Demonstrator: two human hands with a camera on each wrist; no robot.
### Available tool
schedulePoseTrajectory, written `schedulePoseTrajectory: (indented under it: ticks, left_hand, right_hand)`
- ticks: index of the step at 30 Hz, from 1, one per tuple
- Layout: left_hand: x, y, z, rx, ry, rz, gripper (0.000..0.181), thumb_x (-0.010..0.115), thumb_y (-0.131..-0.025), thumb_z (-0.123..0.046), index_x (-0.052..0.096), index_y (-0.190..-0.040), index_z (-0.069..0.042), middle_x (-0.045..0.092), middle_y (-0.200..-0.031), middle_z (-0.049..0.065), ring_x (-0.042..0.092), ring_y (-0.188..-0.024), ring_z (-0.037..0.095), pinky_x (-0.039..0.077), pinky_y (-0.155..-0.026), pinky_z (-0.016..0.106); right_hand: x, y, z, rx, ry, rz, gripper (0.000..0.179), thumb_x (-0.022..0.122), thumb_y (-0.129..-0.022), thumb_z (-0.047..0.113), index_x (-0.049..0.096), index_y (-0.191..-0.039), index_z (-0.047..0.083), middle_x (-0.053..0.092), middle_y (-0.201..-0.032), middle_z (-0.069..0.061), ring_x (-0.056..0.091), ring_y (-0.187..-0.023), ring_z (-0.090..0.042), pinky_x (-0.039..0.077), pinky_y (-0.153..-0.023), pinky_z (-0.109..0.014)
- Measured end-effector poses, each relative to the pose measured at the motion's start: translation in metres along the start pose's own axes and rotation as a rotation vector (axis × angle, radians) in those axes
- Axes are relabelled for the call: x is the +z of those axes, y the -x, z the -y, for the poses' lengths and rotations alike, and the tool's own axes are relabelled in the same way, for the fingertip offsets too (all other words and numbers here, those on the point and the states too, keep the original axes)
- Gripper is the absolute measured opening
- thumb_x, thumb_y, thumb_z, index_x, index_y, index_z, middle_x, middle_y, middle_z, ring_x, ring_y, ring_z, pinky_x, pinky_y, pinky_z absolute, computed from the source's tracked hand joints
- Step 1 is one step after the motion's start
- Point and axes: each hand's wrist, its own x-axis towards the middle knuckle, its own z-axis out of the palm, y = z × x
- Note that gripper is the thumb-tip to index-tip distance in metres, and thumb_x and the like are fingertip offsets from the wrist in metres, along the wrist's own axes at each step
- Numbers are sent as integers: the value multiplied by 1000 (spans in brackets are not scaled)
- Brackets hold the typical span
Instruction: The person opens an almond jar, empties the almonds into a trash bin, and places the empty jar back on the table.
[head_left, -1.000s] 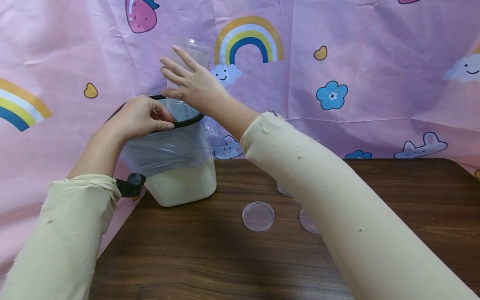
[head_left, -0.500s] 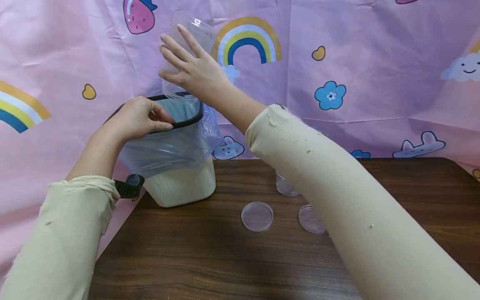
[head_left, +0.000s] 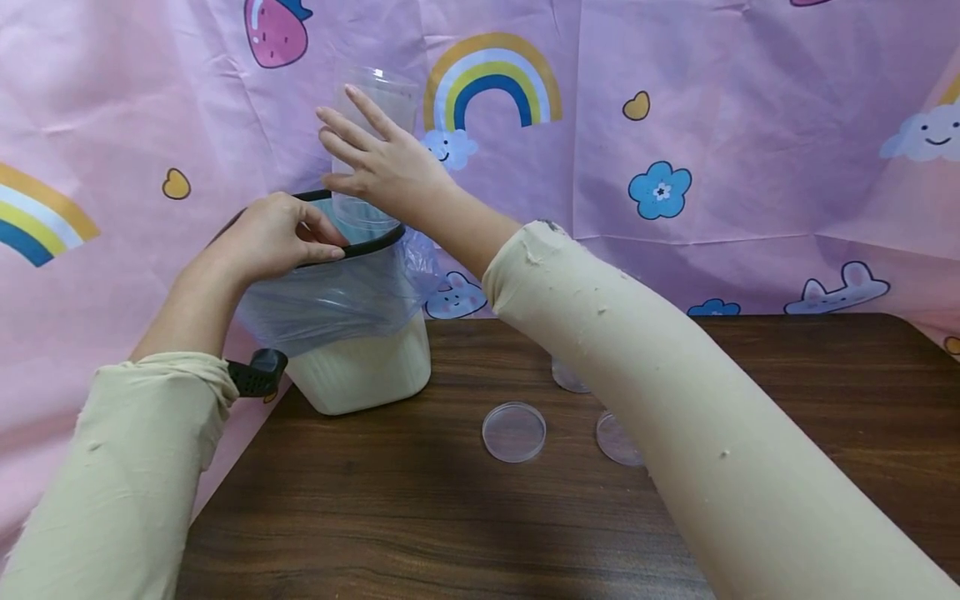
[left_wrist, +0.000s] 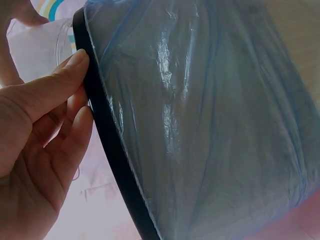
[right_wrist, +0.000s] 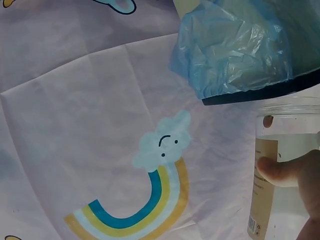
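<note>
My right hand [head_left: 390, 162] grips a clear plastic jar [head_left: 378, 208], its threaded mouth pointing down over the opening of a cream bin [head_left: 367, 367]. In the right wrist view, the thumb lies across the jar [right_wrist: 285, 135] beside a brown paper label [right_wrist: 265, 190]. A bluish plastic bag [head_left: 337, 300] lines the bin and folds over its outside. With thumb and fingers, my left hand [head_left: 273, 237] pinches the bin's black rim [head_left: 378, 243]; the left wrist view shows this black rim [left_wrist: 107, 135] close up. The bin's inside is mostly hidden.
Two clear round lids lie on the brown table [head_left: 360, 517]: one lid [head_left: 513, 432] in the middle, another lid [head_left: 618, 439] partly behind my right sleeve. Another clear container [head_left: 568, 375] stands behind that sleeve. A pink patterned cloth [head_left: 510, 208] hangs at the back.
My right hand has raised and tilted the jar, then lowered it back over the bin. My left hand has stayed on the rim.
</note>
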Motion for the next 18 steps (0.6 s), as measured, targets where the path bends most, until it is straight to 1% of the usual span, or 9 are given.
schedulePoseTrajectory:
  ticks: [3, 7, 10, 12, 18]
  left_hand:
    - [0, 1, 0, 2, -1, -4, 18, 68, -83, -14, 71, -95, -1, 68, -90, 13, 59, -86, 30, 43, -71, 42]
    - [0, 0, -3, 1, -2, -2, 18, 68, -83, -14, 71, -96, -1, 68, -91, 13, 58, -86, 29, 44, -70, 41]
    - [1, 0, -3, -7, 7, 6, 18, 68, -83, -14, 71, -96, -2, 67, -91, 13, 58, -87, 30, 44, -71, 43]
    - [1, 0, -3, -9, 11, 7, 18, 68, -83, -14, 71, -97, -2, 67, -91, 13, 58, -87, 31, 44, -72, 44]
    - [1, 1, -4, -9, 6, -2, 18, 68, -83, -13, 71, -96, -2, 66, -94, 14, 59, -87, 31, 45, -70, 42]
  right_hand:
    - [1, 2, 0, 31, -18, 1, 57, 47, -96, 8, 27, -144, 33, 20, -146, -15, 3, -138, -30, -2, -106, -53]
    - [4, 9, -5, 87, -48, 37, 63, 54, -93, 15, 22, -145, 31, 15, -149, -15, 1, -138, -32, -3, -105, -54]
    - [7, 16, -10, 125, -72, 70, 69, 59, -90, 18, 20, -145, 30, 13, -150, -16, 0, -137, -33, -4, -104, -55]
    - [9, 21, -13, 148, -94, 83, 73, 62, -87, 20, 19, -145, 29, 13, -150, -17, 1, -137, -34, -3, -104, -56]
    - [17, 36, -19, 203, -175, 101, 73, 63, -86, 19, 20, -144, 27, 17, -149, -17, 5, -137, -35, 1, -104, -58]
